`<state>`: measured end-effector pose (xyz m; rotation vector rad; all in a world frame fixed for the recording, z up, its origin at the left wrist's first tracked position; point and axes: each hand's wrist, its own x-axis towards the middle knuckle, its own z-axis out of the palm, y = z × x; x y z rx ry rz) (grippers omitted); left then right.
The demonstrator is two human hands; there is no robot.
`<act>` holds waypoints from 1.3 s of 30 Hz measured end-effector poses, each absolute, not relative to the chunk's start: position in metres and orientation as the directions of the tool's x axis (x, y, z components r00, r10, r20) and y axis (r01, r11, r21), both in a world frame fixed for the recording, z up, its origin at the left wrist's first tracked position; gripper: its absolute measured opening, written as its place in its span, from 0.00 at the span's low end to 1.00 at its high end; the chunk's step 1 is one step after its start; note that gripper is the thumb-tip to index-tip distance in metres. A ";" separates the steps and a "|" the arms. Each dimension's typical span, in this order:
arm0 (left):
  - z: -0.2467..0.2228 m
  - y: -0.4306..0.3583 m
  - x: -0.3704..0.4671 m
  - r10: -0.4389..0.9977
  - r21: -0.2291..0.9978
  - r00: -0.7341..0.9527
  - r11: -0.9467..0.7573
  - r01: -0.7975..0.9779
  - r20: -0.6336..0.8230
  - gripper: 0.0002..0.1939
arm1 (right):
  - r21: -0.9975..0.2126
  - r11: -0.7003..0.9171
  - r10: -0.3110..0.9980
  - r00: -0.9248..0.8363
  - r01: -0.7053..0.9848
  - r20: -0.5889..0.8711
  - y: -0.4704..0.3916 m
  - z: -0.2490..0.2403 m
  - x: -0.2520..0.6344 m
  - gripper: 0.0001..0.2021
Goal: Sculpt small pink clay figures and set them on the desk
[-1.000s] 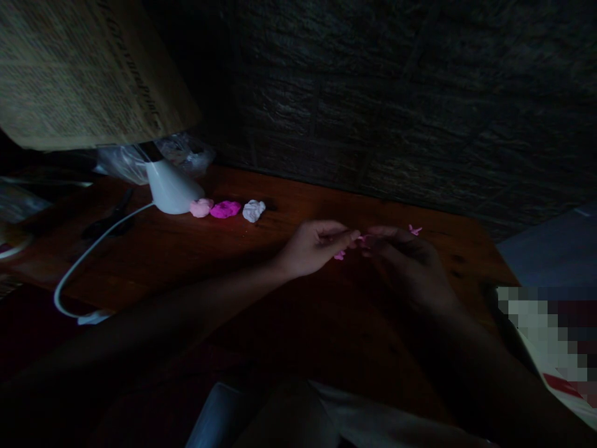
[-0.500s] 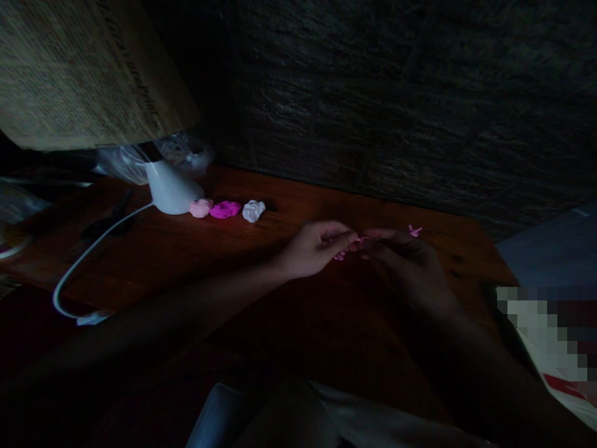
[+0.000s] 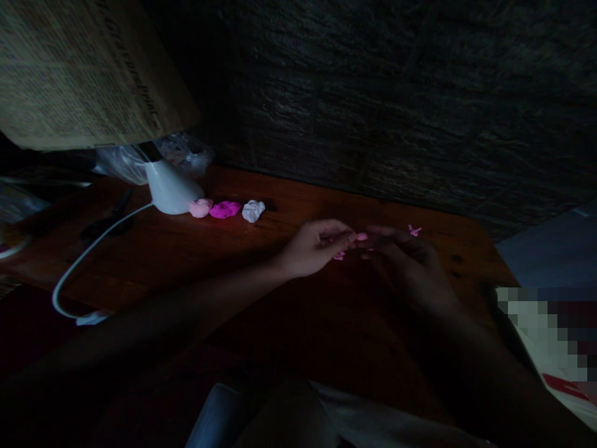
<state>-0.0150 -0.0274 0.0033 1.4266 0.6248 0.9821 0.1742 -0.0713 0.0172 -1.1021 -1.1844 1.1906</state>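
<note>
My left hand [image 3: 317,249] is closed in a pinch around pink modelling clay [image 3: 362,236], whose small rounded tip pokes out past the thumb. More pink clay [image 3: 339,256] shows beneath those fingers; most of it is hidden by the hand. Just to the right, my right hand [image 3: 410,261] has its thumb and fingers apart near the clay tip. A tiny pinkish spot shows at its thumb, too dim to identify. Behind the right hand, a small forked pink clay piece [image 3: 415,231] lies on the wooden table [image 3: 289,317].
Light pink [image 3: 201,208], magenta [image 3: 225,210] and white [image 3: 254,211] clay lumps sit in a row beside the white lamp base [image 3: 172,186]. A lamp cord [image 3: 69,267] curves down the left. Dark scissors [image 3: 107,224] lie behind it. A textured wall [image 3: 317,112] borders the table.
My right fingers have parted from the pink clay held in my left hand. The clay's tip now shows more fully. My left hand has stayed in place.
</note>
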 end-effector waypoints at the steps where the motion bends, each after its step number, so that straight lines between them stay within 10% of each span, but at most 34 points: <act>1: 0.004 -0.027 -0.015 0.855 0.978 0.492 -0.079 -0.193 0.166 0.15 | -0.994 0.082 0.997 0.009 -0.072 0.081 -0.071 0.018 0.174 0.12; 39: 0.015 -0.034 -0.017 0.822 0.983 0.568 0.063 -0.172 0.047 0.13 | -0.953 0.282 0.959 -0.011 0.112 0.283 -0.078 0.023 0.169 0.08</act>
